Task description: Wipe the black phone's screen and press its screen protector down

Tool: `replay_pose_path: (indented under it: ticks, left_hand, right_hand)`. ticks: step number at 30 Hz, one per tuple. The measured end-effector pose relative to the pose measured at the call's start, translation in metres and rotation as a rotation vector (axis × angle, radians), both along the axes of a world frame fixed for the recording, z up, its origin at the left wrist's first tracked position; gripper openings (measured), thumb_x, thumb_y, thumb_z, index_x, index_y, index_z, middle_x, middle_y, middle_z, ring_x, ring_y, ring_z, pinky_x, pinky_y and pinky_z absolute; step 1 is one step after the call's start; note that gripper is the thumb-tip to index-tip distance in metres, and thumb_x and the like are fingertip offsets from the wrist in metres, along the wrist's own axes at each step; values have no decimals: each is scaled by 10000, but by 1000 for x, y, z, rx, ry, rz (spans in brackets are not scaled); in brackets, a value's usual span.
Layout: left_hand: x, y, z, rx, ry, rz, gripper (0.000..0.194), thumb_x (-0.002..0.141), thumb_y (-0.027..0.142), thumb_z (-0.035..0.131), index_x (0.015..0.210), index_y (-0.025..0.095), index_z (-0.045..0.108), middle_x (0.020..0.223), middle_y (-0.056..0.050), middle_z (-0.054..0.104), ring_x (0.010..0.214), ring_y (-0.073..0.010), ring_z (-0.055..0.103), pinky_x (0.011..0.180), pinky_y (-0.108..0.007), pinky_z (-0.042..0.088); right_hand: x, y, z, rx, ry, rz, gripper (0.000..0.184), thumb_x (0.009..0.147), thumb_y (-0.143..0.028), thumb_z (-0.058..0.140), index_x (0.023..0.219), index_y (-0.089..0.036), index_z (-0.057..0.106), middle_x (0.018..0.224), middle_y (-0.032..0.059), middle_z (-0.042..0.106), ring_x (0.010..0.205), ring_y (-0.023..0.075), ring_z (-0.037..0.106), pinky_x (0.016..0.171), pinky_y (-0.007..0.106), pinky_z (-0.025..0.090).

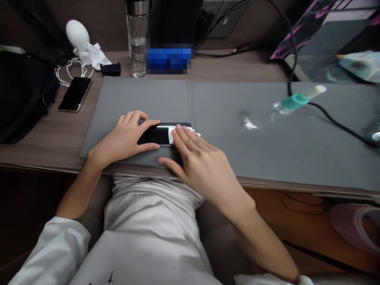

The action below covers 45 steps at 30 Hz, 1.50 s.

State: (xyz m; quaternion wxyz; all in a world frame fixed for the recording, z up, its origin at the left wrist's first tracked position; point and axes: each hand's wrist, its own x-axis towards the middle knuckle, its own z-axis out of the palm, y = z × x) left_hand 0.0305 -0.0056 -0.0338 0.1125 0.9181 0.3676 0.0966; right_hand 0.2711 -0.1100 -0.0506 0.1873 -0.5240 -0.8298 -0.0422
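My left hand [124,138] grasps the black smartphone [157,134] by its left end, thumb along the near long edge and fingers curled over the far one. The phone lies near the front edge of the grey desk mat [225,154], left of its seam. My right hand [202,162] stays open, not clenched, its fingertips pressing a white cloth [175,134] onto the glass at the phone's right end. To do this well, I should keep the left grip on the edges, off the glass, so the phone cannot slide, and spread even, light pressure across the cloth
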Motion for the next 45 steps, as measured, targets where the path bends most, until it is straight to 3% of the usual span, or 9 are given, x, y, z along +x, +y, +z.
replay_pose_path:
  ticks: [6, 13, 20, 25, 33, 38, 45]
  left_hand:
    - [1, 0, 1, -12, -3, -2, 642, 1067, 582, 682, 1618, 277, 561, 1512, -161, 563, 1418, -370, 518, 1238, -579, 404]
    - [0, 0, -1, 8, -13, -13, 639, 1065, 574, 688, 1606, 255, 567, 1508, -171, 567, 1405, -371, 525, 1228, -576, 406]
    - [2, 0, 1, -11, -7, 8, 649, 1061, 600, 682, 1612, 277, 567, 1517, -163, 565, 1395, -373, 530, 1229, -583, 406]
    - [1, 0, 1, -8, -2, 10, 673, 1056, 618, 682, 1618, 267, 567, 1514, -168, 563, 1406, -377, 529, 1233, -582, 407]
    - [0, 0, 2, 11, 16, -7, 664, 1070, 583, 682, 1629, 251, 552, 1512, -180, 570, 1412, -375, 534, 1234, -591, 417]
    - [0, 0, 1, -1, -3, 4, 647, 1061, 576, 694, 1620, 281, 559, 1504, -174, 573, 1390, -387, 544, 1217, -613, 425]
    - [0, -2, 3, -28, -5, 25, 642, 1055, 583, 702, 1610, 289, 568, 1455, -167, 573, 1344, -384, 561, 1197, -613, 443]
  right_hand:
    - [-7, -10, 2, -9, 12, 17, 737, 1140, -565, 526, 1576, 26, 588, 1600, 328, 603, 1499, 423, 628, 1213, 590, 574]
    - [0, 16, -12, -82, 118, 36, 786, 1142, -599, 495, 1687, -33, 476, 1732, 290, 474, 1648, 392, 444, 1337, 630, 419]
    - [5, 24, -9, -150, 145, 32, 791, 1146, -604, 472, 1703, -42, 461, 1762, 276, 441, 1678, 378, 395, 1379, 608, 345]
    - [2, 16, -4, -133, 104, 32, 784, 1160, -567, 449, 1650, 44, 498, 1733, 315, 456, 1657, 398, 430, 1363, 606, 381]
    - [-7, -6, 3, -105, 76, 67, 748, 1149, -558, 505, 1643, 3, 527, 1702, 302, 505, 1630, 390, 470, 1331, 601, 443]
    - [-8, 10, -4, -119, 135, 85, 689, 1155, -526, 510, 1679, -80, 511, 1731, 238, 499, 1653, 351, 443, 1353, 602, 412]
    - [-2, 24, -8, -133, 134, 81, 663, 1168, -495, 486, 1677, -69, 510, 1753, 234, 460, 1661, 353, 430, 1367, 599, 385]
